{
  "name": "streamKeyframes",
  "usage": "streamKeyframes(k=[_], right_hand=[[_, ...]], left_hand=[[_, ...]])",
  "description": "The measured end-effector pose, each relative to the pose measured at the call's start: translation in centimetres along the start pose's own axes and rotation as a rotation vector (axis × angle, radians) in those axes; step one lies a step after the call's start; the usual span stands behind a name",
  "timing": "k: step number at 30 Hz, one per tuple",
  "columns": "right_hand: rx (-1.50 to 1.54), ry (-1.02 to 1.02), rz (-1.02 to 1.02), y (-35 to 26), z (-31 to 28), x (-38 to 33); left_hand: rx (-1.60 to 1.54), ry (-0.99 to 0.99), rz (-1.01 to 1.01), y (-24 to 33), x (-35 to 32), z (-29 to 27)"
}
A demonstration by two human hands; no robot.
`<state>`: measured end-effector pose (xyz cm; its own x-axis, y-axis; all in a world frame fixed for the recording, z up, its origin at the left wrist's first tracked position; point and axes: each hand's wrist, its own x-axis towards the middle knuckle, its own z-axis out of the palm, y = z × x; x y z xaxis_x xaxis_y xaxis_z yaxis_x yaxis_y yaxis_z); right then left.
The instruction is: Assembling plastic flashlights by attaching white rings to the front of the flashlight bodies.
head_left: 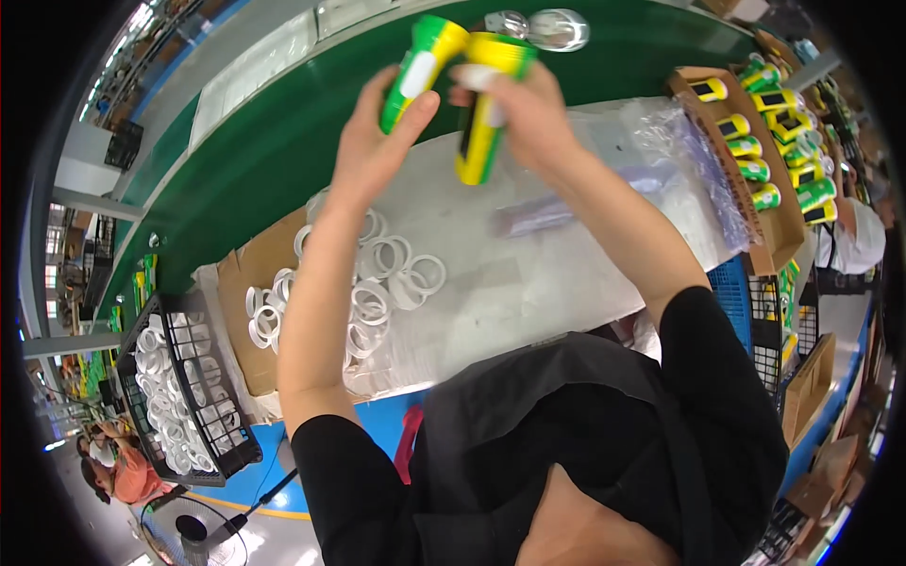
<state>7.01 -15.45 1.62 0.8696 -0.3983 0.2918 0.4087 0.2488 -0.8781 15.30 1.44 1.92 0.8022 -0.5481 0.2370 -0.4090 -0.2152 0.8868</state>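
My left hand [371, 151] is wrapped round a green-and-yellow flashlight [422, 68], wide end up, with a pale oval patch on its side. Close beside it, my right hand [536, 118] grips a second yellow-and-green flashlight [481, 146] with a dark panel, tilted, its narrow end downward. Something white [479, 77] shows by the right fingers; motion blur hides whether it is a loose ring. Both flashlights are held up over the far edge of the worktable. Shiny silver reflector cups [559, 30] lie just beyond them on the green surface.
Loose white rings [370, 302] lie on the covered worktable [491, 311], left of centre. A black crate [203, 396] of white parts stands at left. On the right are a cardboard box [731, 189] with flashlights and crumpled clear plastic [670, 137]. A green conveyor-like surface [255, 170] curves along the far side.
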Motion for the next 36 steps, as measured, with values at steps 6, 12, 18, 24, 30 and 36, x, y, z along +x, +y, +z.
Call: streamKeyframes(k=[6, 12, 18, 24, 30, 36], right_hand=[[-0.236, 0.105, 0.287, -6.9, -10.8, -8.9], [-0.122, -0.240, 0.546, -6.7, -10.3, -14.3], [0.099, -0.650, 0.638, -4.6, -7.8, -16.0], [-0.137, -0.498, 0.694, -3.4, -5.5, -17.7], [-0.065, -0.517, 0.425, -1.8, -2.6, -18.7], [0.059, -0.267, 0.542, -1.5, -3.2, -19.2]], left_hand=[[0.360, -0.134, 0.279, -4.9, -0.2, 10.5], [0.076, -0.247, 0.061, -3.4, -0.6, 11.5], [-1.021, -0.717, -0.304, 4.4, -8.5, 11.9], [-0.394, 0.034, 0.040, 4.6, -15.7, 8.8], [-0.144, 0.016, 0.417, 4.0, -16.9, 8.3], [-0.434, 0.092, 0.144, 2.9, -16.1, 10.2]])
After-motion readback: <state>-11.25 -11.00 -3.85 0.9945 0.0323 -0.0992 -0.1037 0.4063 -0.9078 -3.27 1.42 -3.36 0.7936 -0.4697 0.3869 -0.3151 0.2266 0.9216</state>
